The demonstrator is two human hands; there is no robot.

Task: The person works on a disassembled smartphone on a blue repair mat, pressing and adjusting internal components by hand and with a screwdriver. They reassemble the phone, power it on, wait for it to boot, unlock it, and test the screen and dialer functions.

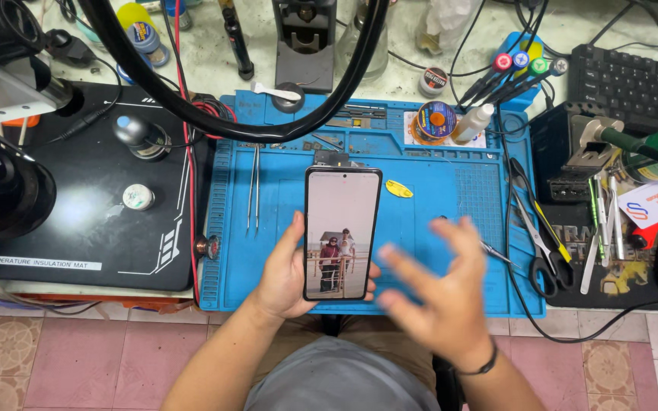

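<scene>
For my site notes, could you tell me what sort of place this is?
Most likely a phone or small-electronics repair bench: a blue work mat with tweezers on it, a microscope beside it, and a smartphone in the left hand.

black smartphone point(342, 232), screen lit with photo, upright over blue mat.

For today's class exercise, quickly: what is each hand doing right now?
Left hand: closed around the phone, screen lit, above the blue mat.
Right hand: open, fingers spread, blurred, holding nothing.

blue mat point(436, 228) | tweezers point(253, 186) | yellow pick point(399, 189) | scissors point(540, 243) | kbd point(634, 80) top R | black mat point(100, 205) L
</scene>
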